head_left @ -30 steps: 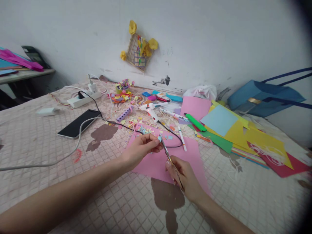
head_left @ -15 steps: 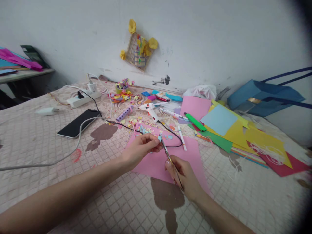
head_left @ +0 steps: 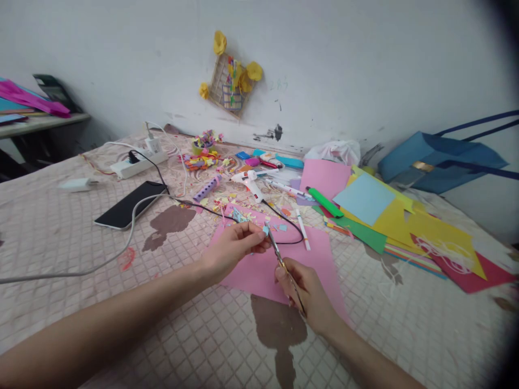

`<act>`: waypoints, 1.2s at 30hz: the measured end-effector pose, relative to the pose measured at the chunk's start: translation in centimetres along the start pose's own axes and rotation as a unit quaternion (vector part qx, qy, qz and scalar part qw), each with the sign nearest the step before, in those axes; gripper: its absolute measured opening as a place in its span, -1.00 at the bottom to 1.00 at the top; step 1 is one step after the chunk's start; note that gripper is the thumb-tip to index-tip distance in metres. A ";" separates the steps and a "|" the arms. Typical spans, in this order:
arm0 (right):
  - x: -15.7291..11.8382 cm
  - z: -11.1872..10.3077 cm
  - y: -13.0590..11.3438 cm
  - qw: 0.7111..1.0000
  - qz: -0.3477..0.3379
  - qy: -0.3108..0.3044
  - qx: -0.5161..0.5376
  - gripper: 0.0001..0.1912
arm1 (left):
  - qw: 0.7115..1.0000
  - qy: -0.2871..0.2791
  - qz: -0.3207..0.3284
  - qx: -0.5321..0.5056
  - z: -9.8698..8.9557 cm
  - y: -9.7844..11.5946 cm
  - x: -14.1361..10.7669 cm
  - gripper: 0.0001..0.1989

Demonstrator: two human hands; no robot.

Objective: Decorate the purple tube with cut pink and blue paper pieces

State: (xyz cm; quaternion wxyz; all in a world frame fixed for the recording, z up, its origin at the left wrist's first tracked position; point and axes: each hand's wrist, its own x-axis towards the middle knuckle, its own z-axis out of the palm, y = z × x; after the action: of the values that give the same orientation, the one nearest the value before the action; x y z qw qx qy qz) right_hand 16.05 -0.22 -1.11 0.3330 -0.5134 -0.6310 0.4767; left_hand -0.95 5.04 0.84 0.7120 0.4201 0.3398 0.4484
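Note:
Between the thumb and fingers of my left hand (head_left: 245,240) is a small piece of light blue paper (head_left: 265,230). My right hand (head_left: 302,289) is closed around the handles of a pair of scissors (head_left: 278,254), whose blades point up and away, right beside the blue piece. Whether the blades touch the paper is too small to tell. Both hands are above a pink sheet of paper (head_left: 320,265). On its far part lie blue and yellow paper scraps (head_left: 243,215), partly hidden by my left hand.
A white glue gun (head_left: 253,186) lies behind the scraps, its black cord looping over the pink sheet. A white marker (head_left: 303,229) rests to the right. Coloured paper (head_left: 421,232) is stacked at right, near a blue bag (head_left: 438,162). A phone (head_left: 132,205) and power strip (head_left: 140,163) are left.

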 end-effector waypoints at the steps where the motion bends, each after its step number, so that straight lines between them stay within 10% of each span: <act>1: 0.0 0.0 0.0 1.000 0.000 0.001 0.000 -0.65 | 1.000 0.000 0.000 0.000 0.0 0.0 0.0 -0.85; 36: 0.1 0.1 0.0 1.000 -0.010 0.005 -0.027 -0.62 | 1.000 0.002 0.004 -0.014 -0.3 0.2 0.4 -0.86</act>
State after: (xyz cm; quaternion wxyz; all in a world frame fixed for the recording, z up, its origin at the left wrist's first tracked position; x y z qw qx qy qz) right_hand 15.93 -0.17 -1.15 0.3271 -0.5181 -0.6469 0.4539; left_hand -1.14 5.52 0.86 0.7155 0.4104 0.3332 0.4568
